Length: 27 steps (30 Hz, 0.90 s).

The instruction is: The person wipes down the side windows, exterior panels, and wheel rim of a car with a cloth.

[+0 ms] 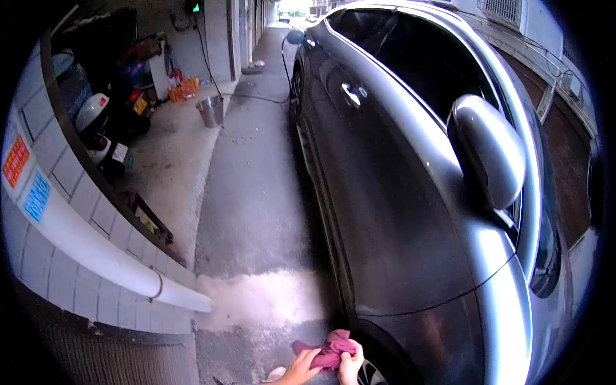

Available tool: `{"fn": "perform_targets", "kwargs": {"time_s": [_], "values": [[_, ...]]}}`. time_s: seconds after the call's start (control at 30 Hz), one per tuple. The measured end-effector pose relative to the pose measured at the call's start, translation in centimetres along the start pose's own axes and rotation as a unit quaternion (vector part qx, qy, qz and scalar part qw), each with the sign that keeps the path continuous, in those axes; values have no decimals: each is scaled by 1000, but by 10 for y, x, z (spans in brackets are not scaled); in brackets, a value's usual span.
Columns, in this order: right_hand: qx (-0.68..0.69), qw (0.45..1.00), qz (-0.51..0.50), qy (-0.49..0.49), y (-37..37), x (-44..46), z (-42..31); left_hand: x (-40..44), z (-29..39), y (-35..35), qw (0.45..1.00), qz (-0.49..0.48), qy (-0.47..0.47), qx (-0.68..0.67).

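Note:
At the bottom of the head view, a crumpled maroon cloth (333, 350) is bunched between my two hands. My left hand (301, 367) grips its left side, and my right hand (350, 366) has its fingers closed around the right side. Both are beside the front wheel (370, 374) of a dark grey car (398, 212), whose side fills the right half. The cloth hides part of the wheel.
A wing mirror (491, 151) juts from the car. A white pipe (102, 247) slopes along the tiled wall at left. Farther off, a metal bucket (210, 112) stands near a cable (256, 98) running to the car. An open garage holds a scooter (93, 112).

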State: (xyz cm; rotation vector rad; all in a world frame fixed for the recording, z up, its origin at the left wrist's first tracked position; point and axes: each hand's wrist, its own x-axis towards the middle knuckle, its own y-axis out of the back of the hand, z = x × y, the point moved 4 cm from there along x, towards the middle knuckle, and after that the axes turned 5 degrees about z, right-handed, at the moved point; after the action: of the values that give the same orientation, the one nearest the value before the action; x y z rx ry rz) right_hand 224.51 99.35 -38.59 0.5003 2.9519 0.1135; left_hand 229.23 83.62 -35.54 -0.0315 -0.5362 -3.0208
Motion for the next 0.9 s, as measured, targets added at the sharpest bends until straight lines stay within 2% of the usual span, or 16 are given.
{"fn": "perform_targets", "kwargs": {"time_s": [0.03, 0.07, 0.1, 0.17, 0.2, 0.23, 0.3, 0.33, 0.43, 0.5, 0.57, 0.63, 0.73, 0.83, 0.87, 0.9], "values": [[19, 1000, 10, 17, -12, 13, -21, 14, -22, -3, 1000, -9, -13, 23], [97, 993, 55, -37, -25, 32, -13, 31, -44, -6, 999, -16, -27, 36], [132, 990, 42, -24, -35, 50, -10, 49, -52, -4, 998, -21, -41, 50], [129, 989, 66, -12, -55, 79, -27, 95, -10, 24, 992, -2, -69, 104], [151, 986, 60, -49, -70, 86, -59, 115, 14, 42, 988, 8, -74, 132], [182, 981, 38, -61, -87, 92, -92, 132, 25, 54, 987, 29, -67, 141], [220, 973, 38, -65, -118, 132, -80, 169, 47, 75, 984, 67, -69, 147], [240, 967, 18, -80, -135, 141, -111, 187, 55, 88, 983, 82, -64, 150], [296, 953, -33, -61, -190, 184, -141, 235, 71, 118, 975, 139, -57, 165], [356, 927, -72, -89, -227, 210, -159, 259, 71, 135, 962, 177, -56, 198], [426, 882, -118, -162, -269, 227, -183, 283, 79, 153, 956, 221, -62, 182], [433, 873, -143, -176, -314, 250, -189, 313, 83, 182, 958, 243, -59, 140], [431, 866, -174, -183, -377, 278, -205, 357, 52, 216, 960, 249, -46, 122], [398, 882, -203, -149, -438, 308, -228, 413, 28, 264, 964, 237, -49, 105], [374, 899, -177, -146, -457, 315, -239, 432, 25, 281, 966, 233, -53, 103], [379, 890, -216, -129, -476, 329, -243, 452, 21, 299, 967, 228, -56, 103]]}}
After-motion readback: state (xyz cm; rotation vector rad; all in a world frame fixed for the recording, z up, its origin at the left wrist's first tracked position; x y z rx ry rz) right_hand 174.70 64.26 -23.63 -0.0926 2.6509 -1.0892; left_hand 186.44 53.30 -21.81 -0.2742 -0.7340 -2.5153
